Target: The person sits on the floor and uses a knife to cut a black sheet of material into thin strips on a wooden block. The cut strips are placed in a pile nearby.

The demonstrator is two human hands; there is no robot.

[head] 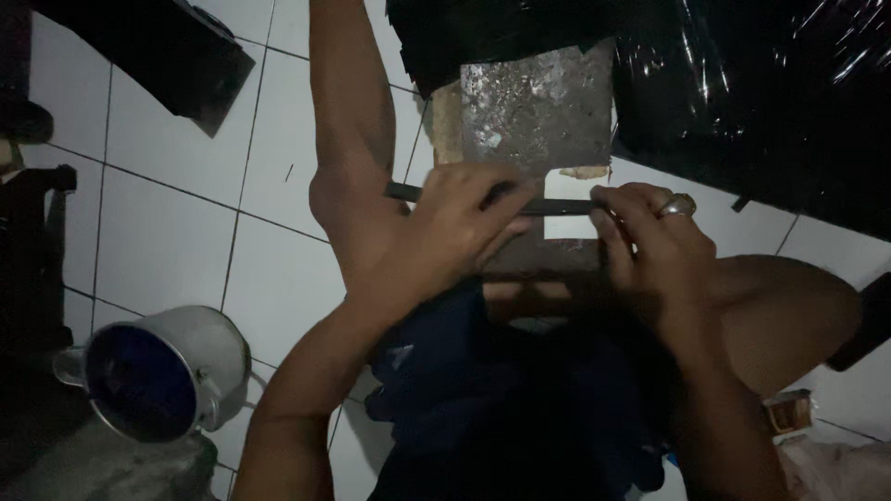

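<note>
Over a grey stone block (538,107), left hand (445,232) fingers pressed on a dark blade (557,206), right hand (650,246) fingers pinching its end.

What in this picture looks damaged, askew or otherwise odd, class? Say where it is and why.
The grey slab under the hands looks worn: its top is pitted and flaky, and its near edge is chipped above the white piece. Both the left hand and right hand press a thin dark strip across it. The metal pot lies tipped on its side.

The left hand (445,232) covers the middle of the thin dark strip (557,207); the black plastic sheet (742,93) (top right) runs past the frame edge, its extent unseen
</note>
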